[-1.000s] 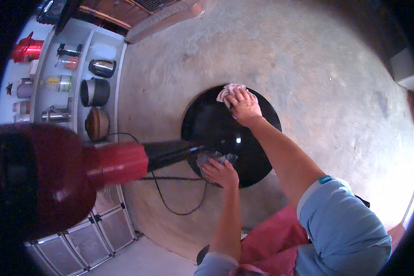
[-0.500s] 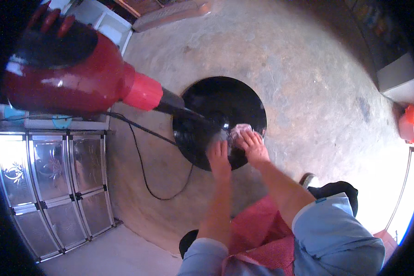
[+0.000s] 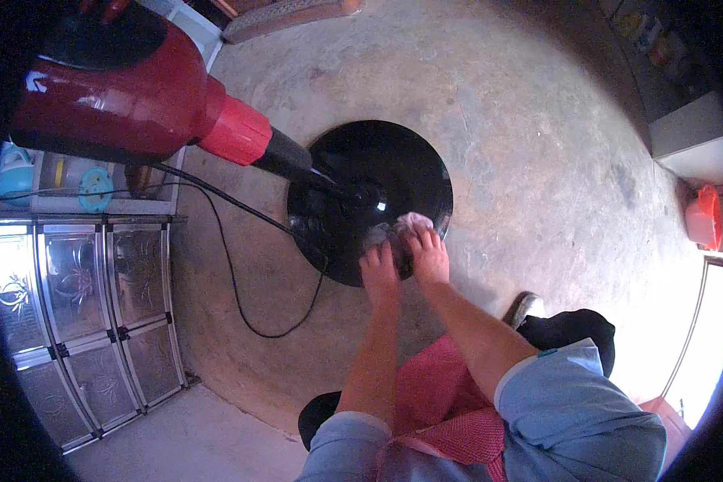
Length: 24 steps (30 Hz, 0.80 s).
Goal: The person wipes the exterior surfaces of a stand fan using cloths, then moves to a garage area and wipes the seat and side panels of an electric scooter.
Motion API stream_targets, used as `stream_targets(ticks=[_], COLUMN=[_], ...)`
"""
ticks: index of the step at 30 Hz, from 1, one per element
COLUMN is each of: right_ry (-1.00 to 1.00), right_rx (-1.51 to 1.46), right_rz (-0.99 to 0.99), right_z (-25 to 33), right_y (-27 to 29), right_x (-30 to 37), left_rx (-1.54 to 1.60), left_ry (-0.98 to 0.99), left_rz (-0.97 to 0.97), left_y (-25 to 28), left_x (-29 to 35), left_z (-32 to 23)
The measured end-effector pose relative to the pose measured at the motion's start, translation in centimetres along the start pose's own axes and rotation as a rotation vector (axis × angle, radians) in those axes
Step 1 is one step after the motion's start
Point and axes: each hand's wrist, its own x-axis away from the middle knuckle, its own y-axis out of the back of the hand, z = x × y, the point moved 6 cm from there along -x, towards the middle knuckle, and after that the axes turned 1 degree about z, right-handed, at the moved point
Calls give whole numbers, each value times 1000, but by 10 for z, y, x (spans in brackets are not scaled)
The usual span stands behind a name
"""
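Note:
A standing fan's round black base (image 3: 422, 165) lies on the floor in front of me, glossy on top. From its middle a black pole (image 3: 285, 153) rises toward the large red fan body (image 3: 128, 92) at the upper left. My right hand (image 3: 428, 259) is closed on a crumpled pink cloth (image 3: 414, 221) and presses it on the near right part of the base. Close beside it, my left hand (image 3: 380, 271) has its fingers curled over a greyish wad (image 3: 377, 234) that looks like cloth. Whether both wads are one cloth, I cannot tell.
A black cord (image 3: 237, 297) loops over the concrete floor (image 3: 530, 153) left of the base. Glass-panelled cabinet doors (image 3: 104, 297) stand at the left, with turquoise items (image 3: 95, 189) on a shelf above. An orange-red container (image 3: 704, 218) sits at the far right.
My right hand has drawn the pink cloth nearer to me across the base, and my hands are closer together. The whole view has shifted slightly.

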Motion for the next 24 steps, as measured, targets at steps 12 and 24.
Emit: stream_targets(ticks=[12,24], right_ry=[-307,-510], right_rx=[-165,-1557], right_rz=[34,170], right_z=[-30,51], right_y=[5,47], right_x=[-26,-97], left_rx=[15,1671], left_ry=[220,748], left_rz=[-30,-305], left_y=[10,69], left_x=[-10,-56], left_z=[18,47])
